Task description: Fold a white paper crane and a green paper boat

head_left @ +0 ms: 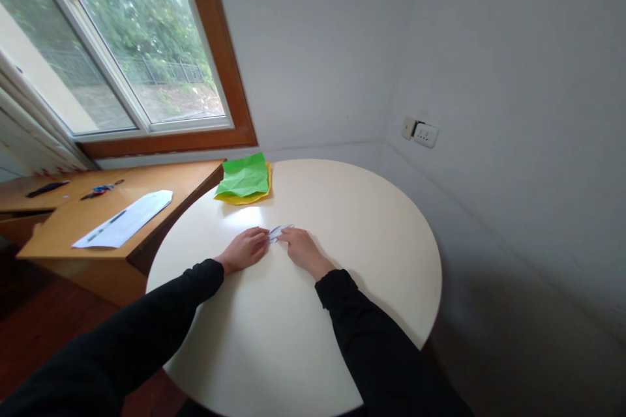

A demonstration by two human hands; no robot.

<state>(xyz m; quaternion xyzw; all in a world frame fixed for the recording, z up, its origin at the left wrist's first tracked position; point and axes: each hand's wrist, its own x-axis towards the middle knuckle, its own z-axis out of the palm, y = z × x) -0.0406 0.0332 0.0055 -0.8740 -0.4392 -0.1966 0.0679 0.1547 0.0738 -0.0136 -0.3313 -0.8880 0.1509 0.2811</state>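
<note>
Both hands, left [246,249] and right [302,249], meet mid-tabletop [342,208], fingers pinched on a small white folded paper [280,231]. Judged: a fold is under way; the crease next needs firm, aligned pressing. Green sheet [244,176] lies apart.

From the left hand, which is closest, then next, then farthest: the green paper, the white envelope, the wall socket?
1. Green paper, beyond the left hand on the round table.
2. White envelope, left, on the wooden desk.
3. Wall socket, far right.
</note>
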